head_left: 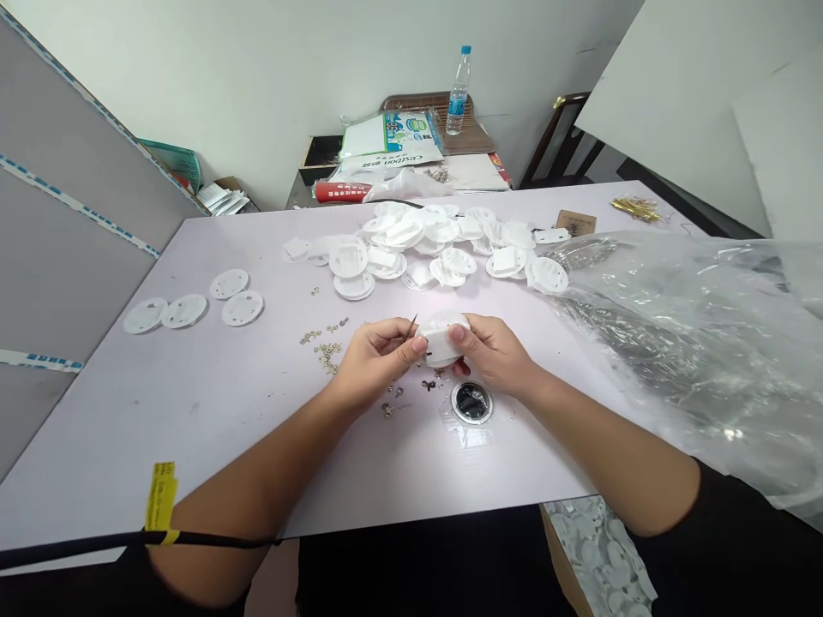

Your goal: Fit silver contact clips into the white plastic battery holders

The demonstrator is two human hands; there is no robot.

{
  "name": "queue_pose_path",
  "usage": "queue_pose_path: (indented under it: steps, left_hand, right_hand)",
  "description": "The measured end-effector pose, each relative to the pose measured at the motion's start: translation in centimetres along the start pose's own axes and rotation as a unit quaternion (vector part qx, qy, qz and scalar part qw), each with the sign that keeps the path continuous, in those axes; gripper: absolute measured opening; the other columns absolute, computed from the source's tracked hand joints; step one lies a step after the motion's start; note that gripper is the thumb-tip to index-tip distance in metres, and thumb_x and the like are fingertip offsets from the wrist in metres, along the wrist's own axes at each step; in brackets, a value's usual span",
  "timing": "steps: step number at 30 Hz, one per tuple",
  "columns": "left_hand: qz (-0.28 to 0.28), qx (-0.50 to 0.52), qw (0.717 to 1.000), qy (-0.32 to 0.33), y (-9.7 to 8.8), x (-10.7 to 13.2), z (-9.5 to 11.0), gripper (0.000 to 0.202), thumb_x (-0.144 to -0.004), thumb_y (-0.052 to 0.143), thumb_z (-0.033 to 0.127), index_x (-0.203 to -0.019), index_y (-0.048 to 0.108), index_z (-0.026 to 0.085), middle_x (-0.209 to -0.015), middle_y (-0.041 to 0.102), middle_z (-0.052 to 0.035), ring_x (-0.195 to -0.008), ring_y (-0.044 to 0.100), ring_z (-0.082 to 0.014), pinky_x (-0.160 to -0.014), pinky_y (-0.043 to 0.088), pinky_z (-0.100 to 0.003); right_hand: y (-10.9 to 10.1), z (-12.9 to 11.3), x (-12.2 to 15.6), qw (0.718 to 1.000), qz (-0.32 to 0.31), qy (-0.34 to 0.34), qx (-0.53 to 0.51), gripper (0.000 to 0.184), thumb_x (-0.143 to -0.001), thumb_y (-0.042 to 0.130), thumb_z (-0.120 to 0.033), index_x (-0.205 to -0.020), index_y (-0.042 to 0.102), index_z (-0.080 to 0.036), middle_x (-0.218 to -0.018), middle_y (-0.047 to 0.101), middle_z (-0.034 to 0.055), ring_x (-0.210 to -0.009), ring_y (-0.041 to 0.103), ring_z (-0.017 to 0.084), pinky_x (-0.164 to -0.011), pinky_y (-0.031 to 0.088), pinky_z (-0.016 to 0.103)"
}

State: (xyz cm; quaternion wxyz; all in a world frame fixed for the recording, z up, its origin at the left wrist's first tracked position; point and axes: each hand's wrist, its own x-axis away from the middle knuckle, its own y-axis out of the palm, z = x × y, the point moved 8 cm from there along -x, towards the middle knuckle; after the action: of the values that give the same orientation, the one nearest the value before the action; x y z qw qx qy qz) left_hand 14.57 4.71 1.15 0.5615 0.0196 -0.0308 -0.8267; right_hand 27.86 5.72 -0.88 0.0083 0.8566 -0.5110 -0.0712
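Note:
Above the middle of the table, my right hand [495, 350] grips a white round plastic part [438, 337], thumb on its face and fingers behind. My left hand [379, 353] is closed at the part's left edge, thumb and fingertips against it. A thin dark pointed piece [411, 324] sticks up from the left fingers; its kind does not show. Below the hands lies a round black disc with a silver rim [471, 403]. Small metal pieces [327, 356] are scattered left of my left hand, with a few more [387, 410] under it.
A heap of white round parts [424, 231] lies across the back of the table [193, 411]. Several white discs [242, 308] rest at the left. A clear plastic bag [681, 343] covers the right side. Below the front edge is a box of white parts [604, 557].

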Motion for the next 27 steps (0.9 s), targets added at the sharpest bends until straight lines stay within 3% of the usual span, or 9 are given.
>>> queue_pose_path:
  steps: [6,10,16,20,22,23,25,26,27]
  left_hand:
    - [0.009,-0.047,0.998,0.029,-0.3,0.1,0.7,0.031,-0.083,0.075,0.039,-0.069,0.063,0.014,-0.059,0.05,0.001,-0.051,0.038,-0.0055,-0.046,0.031,-0.02]
    - [0.068,-0.129,0.988,0.058,-1.1,0.3,1.2,0.036,-0.077,0.077,0.035,-0.059,0.054,0.014,-0.055,0.046,0.0015,-0.051,0.038,-0.0064,-0.045,0.03,-0.02]
    - [0.088,-0.224,0.969,0.053,-1.4,0.3,0.9,0.03,-0.079,0.071,0.033,-0.062,0.055,0.015,-0.053,0.046,0.0028,-0.047,0.037,-0.0058,-0.042,0.029,-0.019]
    - [0.114,-0.243,0.959,0.088,-3.1,0.0,2.3,0.031,-0.083,0.07,0.042,-0.071,0.06,0.016,-0.057,0.051,0.0015,-0.05,0.041,-0.0073,-0.044,0.031,-0.021]
    - [0.19,-0.302,0.926,0.126,-5.7,0.1,4.1,0.03,-0.086,0.068,0.045,-0.077,0.064,0.016,-0.058,0.051,0.0021,-0.05,0.04,-0.0075,-0.045,0.031,-0.022]
    - [0.241,-0.357,0.891,0.145,-7.3,0.3,5.2,0.029,-0.088,0.067,0.045,-0.08,0.064,0.017,-0.06,0.051,0.0022,-0.052,0.04,-0.0077,-0.049,0.033,-0.023]
    - [0.322,-0.513,0.774,0.184,-10.0,1.0,7.4,0.029,-0.09,0.064,0.046,-0.084,0.066,0.017,-0.073,0.057,0.0006,-0.06,0.045,-0.0085,-0.058,0.038,-0.025]
    - [0.331,-0.594,0.713,0.171,-11.2,1.0,7.8,0.031,-0.093,0.059,0.048,-0.09,0.068,0.019,-0.081,0.059,0.0002,-0.066,0.047,-0.0095,-0.063,0.039,-0.027]
    - [0.348,-0.614,0.691,0.156,-12.9,1.1,8.0,0.032,-0.092,0.06,0.05,-0.091,0.069,0.019,-0.083,0.059,-0.0003,-0.068,0.047,-0.0109,-0.063,0.036,-0.028]
  right_hand:
    - [0.0,0.0,0.2,0.999,-0.007,-0.006,0.045,0.047,-0.093,0.055,-0.061,-0.079,0.059,-0.016,-0.06,0.058,0.0006,-0.05,0.054,0.011,-0.046,0.041,0.024]
    - [0.1,-0.6,0.1,0.992,-0.003,-0.032,0.122,0.047,-0.092,0.057,-0.059,-0.072,0.056,-0.017,-0.058,0.056,0.0,-0.05,0.052,0.012,-0.047,0.038,0.025]
    - [0.0,-1.2,-0.1,0.966,0.011,-0.066,0.248,0.05,-0.094,0.054,-0.058,-0.066,0.054,-0.017,-0.056,0.054,-0.0006,-0.052,0.048,0.011,-0.051,0.033,0.027]
    - [-1.5,-1.3,-0.8,0.947,0.007,-0.085,0.311,0.044,-0.098,0.048,-0.055,-0.08,0.061,-0.017,-0.07,0.061,0.0014,-0.063,0.053,0.014,-0.06,0.037,0.028]
    - [-3.8,-1.7,-1.1,0.929,0.073,-0.1,0.349,0.04,-0.098,0.048,-0.052,-0.086,0.063,-0.018,-0.079,0.065,0.0034,-0.071,0.056,0.016,-0.064,0.04,0.03]
    - [-5.3,-1.8,-1.2,0.915,0.124,-0.099,0.37,0.036,-0.098,0.049,-0.049,-0.087,0.064,-0.018,-0.081,0.064,0.0041,-0.073,0.057,0.017,-0.064,0.04,0.031]
    - [-7.7,-1.7,-1.2,0.882,0.198,-0.095,0.418,0.028,-0.095,0.054,-0.044,-0.091,0.066,-0.019,-0.092,0.065,0.0071,-0.084,0.059,0.021,-0.071,0.044,0.035]
    - [-8.5,-1.4,-1.3,0.871,0.214,-0.092,0.433,0.025,-0.093,0.056,-0.042,-0.098,0.068,-0.02,-0.103,0.065,0.0091,-0.092,0.059,0.024,-0.076,0.046,0.037]
    - [-8.9,-1.1,-1.4,0.862,0.217,-0.093,0.448,0.027,-0.093,0.057,-0.041,-0.105,0.068,-0.021,-0.112,0.063,0.0109,-0.102,0.058,0.027,-0.082,0.047,0.041]
